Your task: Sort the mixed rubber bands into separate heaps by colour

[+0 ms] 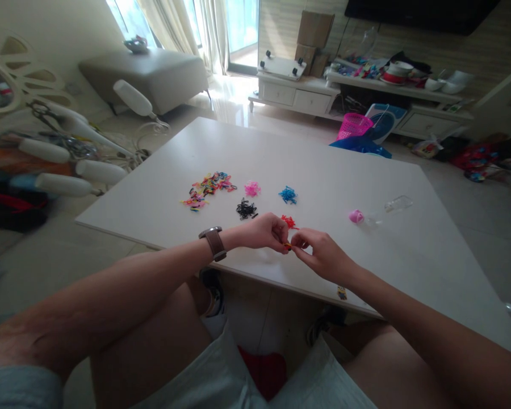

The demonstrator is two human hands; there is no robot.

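My left hand [269, 232] and my right hand [321, 254] meet over the near part of the white table [378, 264]. Both are closed, fingertips pinching small elastic bands [287, 246], one yellowish, with darker bits beside it that are too small to make out. Just behind my fingers lies a pile of red bands [288, 221], partly hidden. Farther back are piles of black bands [246, 209], pink bands [252, 188] and blue bands [288, 195]. A larger heap of mixed-colour bands [213, 184] spreads to the left.
Right of the piles lie a pink rounded object [356, 216] and a clear container [398, 204]. A small yellow figure [342, 292] sits near the front edge, by my right forearm. White lamp-like arms [132, 97] reach toward the table's left side.
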